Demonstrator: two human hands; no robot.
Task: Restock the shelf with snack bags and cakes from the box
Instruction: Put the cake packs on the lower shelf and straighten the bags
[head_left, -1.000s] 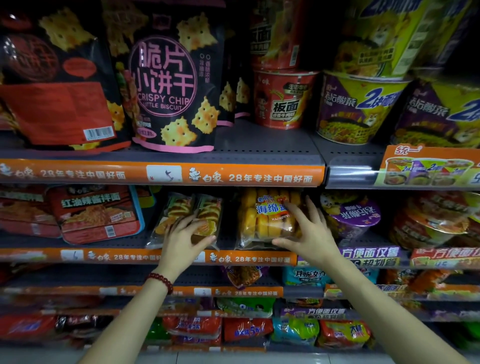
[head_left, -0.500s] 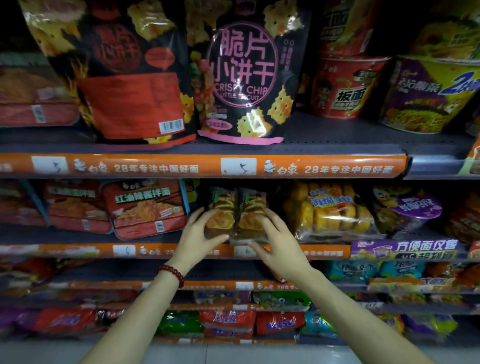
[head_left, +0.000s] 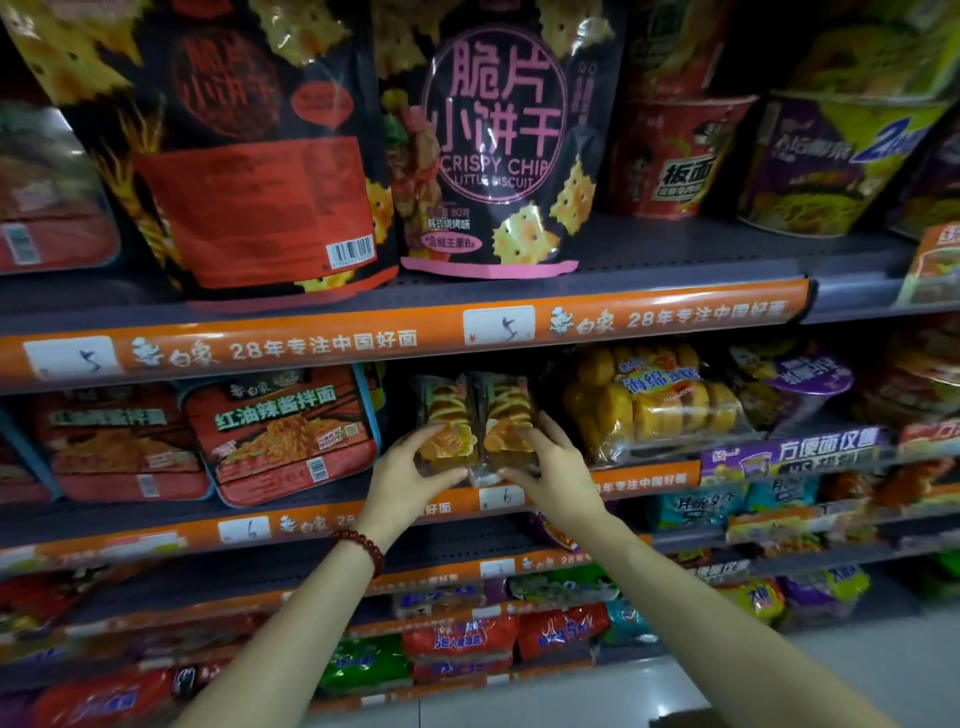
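Between both hands sit two cake packs (head_left: 475, 423) on the shelf (head_left: 322, 519), left hand (head_left: 410, 480) and right hand (head_left: 558, 475) fingers clamped on them (noodle tray (head_left: 280, 431) just left, sponge-cake bag (head_left: 652, 402) right).

Red noodle trays (head_left: 280, 434) left — purple noodle cup (head_left: 800, 384) right

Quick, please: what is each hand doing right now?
Left hand: fingers curled on the left cake pack, gripping it.
Right hand: fingers on the right cake pack, gripping it.
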